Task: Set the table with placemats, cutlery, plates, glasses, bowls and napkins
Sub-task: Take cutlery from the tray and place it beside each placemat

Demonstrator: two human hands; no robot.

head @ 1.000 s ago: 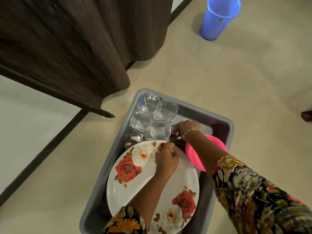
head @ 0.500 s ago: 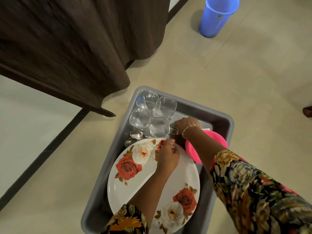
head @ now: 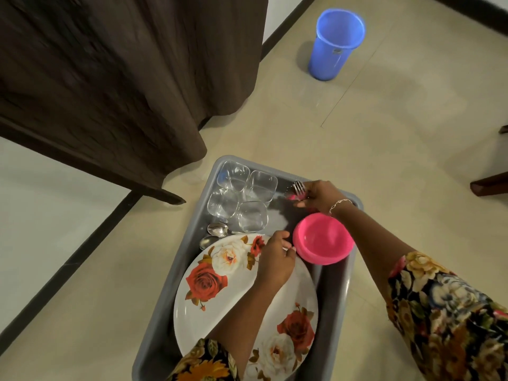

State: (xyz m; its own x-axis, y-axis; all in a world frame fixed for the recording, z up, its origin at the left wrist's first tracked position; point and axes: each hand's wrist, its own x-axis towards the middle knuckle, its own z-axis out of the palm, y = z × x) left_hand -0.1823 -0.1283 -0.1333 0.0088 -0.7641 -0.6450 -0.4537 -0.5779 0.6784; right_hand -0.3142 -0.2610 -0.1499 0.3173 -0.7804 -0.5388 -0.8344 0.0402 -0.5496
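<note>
A grey plastic tub [head: 162,306] stands on the floor. In it lie a white plate with red and white roses [head: 217,292], a stack of pink bowls [head: 321,240], several clear square glasses [head: 242,199] and two spoons [head: 217,229]. My right hand [head: 319,196] grips forks [head: 298,188] above the tub's far corner, tines pointing left. My left hand [head: 275,257] holds the plate's far rim beside the pink bowls.
A table draped in dark brown cloth [head: 110,78] overhangs the upper left, close to the tub. A blue bucket [head: 335,45] stands on the beige floor at the back. Dark wooden furniture feet [head: 492,182] show at the right edge.
My right hand has lifted the forks out from beside the bowls toward the tub's far edge. The pink bowls are now uncovered. My left hand stays on the plate rim.
</note>
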